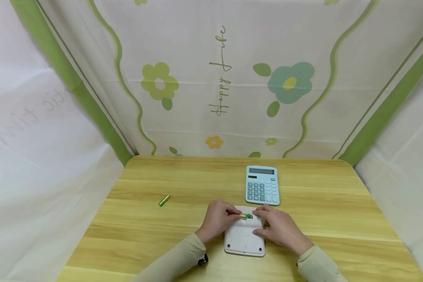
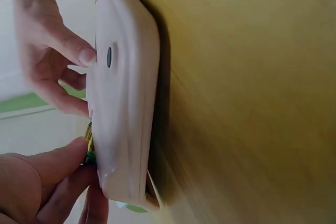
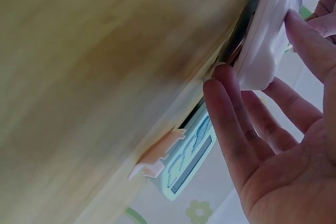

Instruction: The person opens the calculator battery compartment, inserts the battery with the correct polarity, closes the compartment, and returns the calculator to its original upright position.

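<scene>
A pale pink calculator [image 1: 244,239] lies face down on the table, its battery compartment uncovered near the far end. My left hand [image 1: 218,218] pinches a green and gold battery [image 2: 90,140] between thumb and fingers, right at that compartment. Green shows inside the slot in the head view, partly hidden by my fingertips. Around the calculator's right edge, my right hand [image 1: 280,227] holds it, thumb and index finger on the back and the other fingers along the side [image 3: 231,98].
A light blue calculator [image 1: 262,186] lies face up just beyond the pink one. Off to the left is a loose green battery [image 1: 164,200]. A small pink cover piece [image 3: 160,153] rests on the table near the blue calculator. A printed curtain [image 1: 215,98] hangs behind the table.
</scene>
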Motion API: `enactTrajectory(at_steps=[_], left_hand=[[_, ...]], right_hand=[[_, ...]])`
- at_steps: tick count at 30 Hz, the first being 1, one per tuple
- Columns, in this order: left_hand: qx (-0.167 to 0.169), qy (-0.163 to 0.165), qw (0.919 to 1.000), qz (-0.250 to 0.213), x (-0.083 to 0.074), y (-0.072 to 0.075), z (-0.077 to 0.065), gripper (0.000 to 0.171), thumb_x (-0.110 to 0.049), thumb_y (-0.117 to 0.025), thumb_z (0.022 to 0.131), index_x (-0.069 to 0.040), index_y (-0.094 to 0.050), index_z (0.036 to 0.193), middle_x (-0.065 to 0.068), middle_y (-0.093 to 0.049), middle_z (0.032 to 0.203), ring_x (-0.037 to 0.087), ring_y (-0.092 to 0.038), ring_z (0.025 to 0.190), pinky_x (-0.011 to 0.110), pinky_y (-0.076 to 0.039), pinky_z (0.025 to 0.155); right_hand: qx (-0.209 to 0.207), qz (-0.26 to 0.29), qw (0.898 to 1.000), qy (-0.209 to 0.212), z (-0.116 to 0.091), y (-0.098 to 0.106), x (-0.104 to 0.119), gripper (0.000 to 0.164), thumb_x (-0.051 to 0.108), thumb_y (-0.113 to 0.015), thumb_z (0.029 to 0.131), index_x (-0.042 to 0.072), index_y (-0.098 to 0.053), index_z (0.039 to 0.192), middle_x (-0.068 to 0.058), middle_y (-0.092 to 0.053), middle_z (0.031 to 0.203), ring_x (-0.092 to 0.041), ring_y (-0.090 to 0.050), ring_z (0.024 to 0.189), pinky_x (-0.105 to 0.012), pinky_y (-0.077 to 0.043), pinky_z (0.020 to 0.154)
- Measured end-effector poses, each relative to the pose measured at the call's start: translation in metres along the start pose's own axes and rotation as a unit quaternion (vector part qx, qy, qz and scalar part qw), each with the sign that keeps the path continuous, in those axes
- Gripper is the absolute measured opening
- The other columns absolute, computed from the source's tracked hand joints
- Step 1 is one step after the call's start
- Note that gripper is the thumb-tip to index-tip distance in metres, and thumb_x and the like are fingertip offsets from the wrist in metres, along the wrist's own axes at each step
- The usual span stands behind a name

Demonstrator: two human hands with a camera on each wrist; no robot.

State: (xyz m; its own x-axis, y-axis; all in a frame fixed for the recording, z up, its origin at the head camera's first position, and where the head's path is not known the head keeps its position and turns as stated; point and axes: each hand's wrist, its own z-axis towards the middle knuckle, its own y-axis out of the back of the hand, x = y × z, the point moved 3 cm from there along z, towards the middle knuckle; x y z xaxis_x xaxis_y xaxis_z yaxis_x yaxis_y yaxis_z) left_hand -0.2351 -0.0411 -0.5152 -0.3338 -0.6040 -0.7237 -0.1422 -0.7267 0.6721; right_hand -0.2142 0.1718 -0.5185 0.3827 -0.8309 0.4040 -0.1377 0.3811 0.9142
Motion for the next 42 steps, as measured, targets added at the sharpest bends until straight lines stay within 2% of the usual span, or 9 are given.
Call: enactTrajectory(at_steps=[6,9,11,14,16,18,25,33,42], left_hand=[[-0.003,-0.041,0.9968,0.069,-0.005,0.0,-0.001,0.005,-0.016,-0.085,0.086,-0.019,-0.086,0.09,-0.009,-0.08,0.087,0.0,-0.071,0.08,0.018,-0.056,0.073],[0.013,-0.076,0.9872,0.14,-0.009,-0.001,-0.004,0.007,-0.018,-0.084,0.087,-0.019,-0.086,0.094,-0.008,-0.081,0.09,0.002,-0.072,0.082,0.018,-0.057,0.075],[0.032,-0.112,0.9717,0.206,-0.013,-0.002,-0.007,0.009,-0.021,-0.083,0.089,-0.02,-0.085,0.098,-0.006,-0.081,0.095,0.006,-0.074,0.087,0.021,-0.059,0.08],[0.061,-0.172,0.9335,0.309,-0.018,-0.004,-0.014,0.023,-0.031,-0.083,0.089,-0.018,-0.081,0.108,-0.001,-0.08,0.109,0.013,-0.076,0.098,0.027,-0.061,0.088],[0.073,-0.201,0.9099,0.356,-0.021,-0.004,-0.017,0.035,-0.038,-0.084,0.086,-0.019,-0.078,0.114,0.002,-0.078,0.116,0.017,-0.075,0.105,0.029,-0.061,0.09],[0.082,-0.214,0.8951,0.382,-0.022,-0.005,-0.019,0.046,-0.044,-0.085,0.083,-0.018,-0.075,0.12,0.004,-0.077,0.122,0.017,-0.074,0.109,0.028,-0.061,0.091],[0.109,-0.215,0.8852,0.398,-0.022,-0.005,-0.022,0.059,-0.049,-0.085,0.082,-0.018,-0.07,0.129,0.003,-0.073,0.131,0.016,-0.072,0.115,0.027,-0.059,0.094],[0.118,-0.246,0.8488,0.453,-0.022,-0.004,-0.023,0.064,-0.053,-0.078,0.088,-0.016,-0.063,0.138,0.0,-0.069,0.138,0.014,-0.069,0.12,0.028,-0.056,0.102],[0.122,-0.244,0.8416,0.466,-0.023,-0.001,-0.022,0.058,-0.051,-0.076,0.091,-0.02,-0.063,0.137,-0.004,-0.068,0.138,0.012,-0.068,0.12,0.03,-0.057,0.099]], right_hand=[[0.004,0.022,1.0,-0.003,-0.001,0.0,0.001,0.056,0.036,-0.088,0.081,0.011,-0.072,0.129,0.009,-0.059,0.1,-0.001,-0.047,0.07,-0.02,-0.041,0.06],[0.008,0.034,0.999,-0.006,-0.002,-0.002,0.002,0.058,0.033,-0.088,0.081,0.008,-0.071,0.131,0.008,-0.059,0.098,-0.003,-0.048,0.074,-0.02,-0.043,0.062],[0.012,0.037,0.999,-0.012,-0.002,-0.003,0.003,0.059,0.032,-0.088,0.081,0.008,-0.07,0.132,0.007,-0.061,0.101,-0.004,-0.05,0.077,-0.022,-0.047,0.066],[0.016,0.041,0.999,-0.026,-0.001,-0.005,0.003,0.06,0.032,-0.089,0.08,0.01,-0.07,0.132,0.005,-0.065,0.106,-0.006,-0.054,0.083,-0.027,-0.053,0.074],[0.018,0.042,0.998,-0.035,0.0,-0.007,0.003,0.06,0.032,-0.089,0.079,0.011,-0.07,0.132,0.005,-0.066,0.108,-0.006,-0.056,0.086,-0.031,-0.055,0.078],[0.018,0.042,0.998,-0.039,0.0,-0.007,0.004,0.06,0.031,-0.089,0.079,0.011,-0.071,0.132,0.004,-0.067,0.109,-0.006,-0.057,0.088,-0.033,-0.056,0.081],[0.018,0.025,0.999,-0.033,-0.001,-0.006,0.004,0.057,0.03,-0.088,0.08,0.01,-0.071,0.131,0.005,-0.066,0.105,-0.005,-0.054,0.083,-0.03,-0.054,0.077],[0.016,0.019,0.999,-0.02,-0.002,-0.002,0.007,0.056,0.029,-0.087,0.082,0.008,-0.071,0.131,0.002,-0.067,0.106,-0.006,-0.054,0.083,-0.029,-0.055,0.075],[0.015,0.021,0.999,-0.021,-0.001,0.0,0.009,0.056,0.029,-0.088,0.081,0.008,-0.071,0.131,0.0,-0.069,0.11,-0.008,-0.058,0.088,-0.035,-0.058,0.082]])
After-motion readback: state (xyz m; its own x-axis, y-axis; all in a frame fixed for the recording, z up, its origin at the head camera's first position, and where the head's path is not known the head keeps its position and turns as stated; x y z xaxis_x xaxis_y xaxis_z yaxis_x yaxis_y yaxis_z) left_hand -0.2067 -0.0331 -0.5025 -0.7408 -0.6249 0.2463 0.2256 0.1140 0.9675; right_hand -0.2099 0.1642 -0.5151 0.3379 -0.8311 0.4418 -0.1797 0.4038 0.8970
